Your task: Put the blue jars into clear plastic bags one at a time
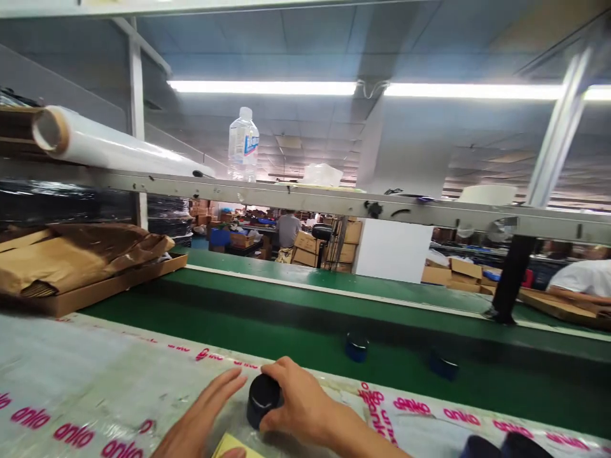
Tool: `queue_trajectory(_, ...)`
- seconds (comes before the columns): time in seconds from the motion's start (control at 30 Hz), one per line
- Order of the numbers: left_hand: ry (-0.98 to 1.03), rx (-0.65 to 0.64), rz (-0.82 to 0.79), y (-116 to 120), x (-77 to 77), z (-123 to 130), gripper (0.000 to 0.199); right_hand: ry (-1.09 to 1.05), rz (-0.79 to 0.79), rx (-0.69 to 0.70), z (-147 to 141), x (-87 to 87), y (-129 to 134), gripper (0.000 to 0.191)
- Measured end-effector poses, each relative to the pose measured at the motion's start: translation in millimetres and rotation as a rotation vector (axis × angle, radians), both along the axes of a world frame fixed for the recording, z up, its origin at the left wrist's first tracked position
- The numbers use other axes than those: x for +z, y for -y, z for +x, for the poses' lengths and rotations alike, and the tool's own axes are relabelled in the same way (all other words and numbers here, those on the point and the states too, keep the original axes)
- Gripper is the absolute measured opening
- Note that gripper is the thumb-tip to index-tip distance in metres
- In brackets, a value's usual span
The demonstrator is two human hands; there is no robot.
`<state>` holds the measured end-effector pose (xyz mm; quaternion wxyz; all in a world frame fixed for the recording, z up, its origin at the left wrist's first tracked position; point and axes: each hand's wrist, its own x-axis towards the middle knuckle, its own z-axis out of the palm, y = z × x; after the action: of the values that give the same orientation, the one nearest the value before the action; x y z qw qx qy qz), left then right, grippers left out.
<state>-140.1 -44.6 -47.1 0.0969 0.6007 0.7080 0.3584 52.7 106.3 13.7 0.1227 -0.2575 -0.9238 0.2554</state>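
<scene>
My right hand [303, 404] is closed around a dark round object with a glossy black top [263, 395], low in the middle of the view on the plastic-covered table [109, 369]. To its left, my left hand [200, 413] has its fingers stretched out and apart from the dark object. A yellow item [235, 447] lies by the left thumb at the bottom edge; whether the thumb presses on it cannot be made out.
Beyond the table runs a green belt [296, 337] carrying two dark blue round pieces [357, 347]. More dark pieces [480, 447] stand bottom right. A cardboard tray [114, 286] sits left. A metal rail [315, 198] crosses above; a person's arm [577, 296] is far right.
</scene>
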Motion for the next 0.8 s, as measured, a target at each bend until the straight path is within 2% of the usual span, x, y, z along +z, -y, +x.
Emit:
queue_trajectory(0.1,0.039,-0.116,-0.073,-44.1,11.3,27.2,0.094,-0.01,0.016,0.069,15.1,7.8,-10.7,0.071)
queue_trajectory(0.2,-0.001,-0.169,-0.153,-65.0,16.1,41.2,0.098,0.012,0.085,0.045,36.0,16.3,-34.2,0.06)
queue_trajectory(0.3,-0.133,-0.195,-0.192,-67.4,23.2,49.7,0.083,0.055,0.214,-0.126,61.6,19.6,-74.4,0.044)
queue_trajectory(0.4,-0.231,-0.13,-0.238,-65.8,37.0,57.7,0.061,0.148,0.3,-0.289,83.8,15.8,-120.2,0.048)
queue_trajectory(0.47,-0.269,-0.078,-0.279,-66.3,46.4,63.1,0.051,0.233,0.288,-0.319,93.5,11.3,-143.3,0.046)
queue_trajectory(0.53,-0.296,-0.038,-0.304,-67.8,52.7,68.5,0.041,0.297,0.257,-0.325,98.0,8.5,-155.6,0.041)
queue_trajectory(0.6,-0.307,-0.005,-0.304,-69.0,56.0,73.2,0.033,0.326,0.243,-0.337,97.0,9.9,-156.3,0.038)
queue_trajectory(0.7,-0.313,0.022,-0.313,-68.6,58.1,76.4,0.026,0.322,0.231,-0.308,87.1,19.2,-137.7,0.038)
queue_trajectory(0.77,-0.291,-0.01,-0.32,-66.8,58.8,74.0,0.031,0.315,0.215,-0.221,77.4,25.9,-115.1,0.037)
queue_trajectory(0.8,-0.267,-0.046,-0.322,-65.6,58.8,71.4,0.039,0.315,0.209,-0.169,72.5,28.0,-102.2,0.038)
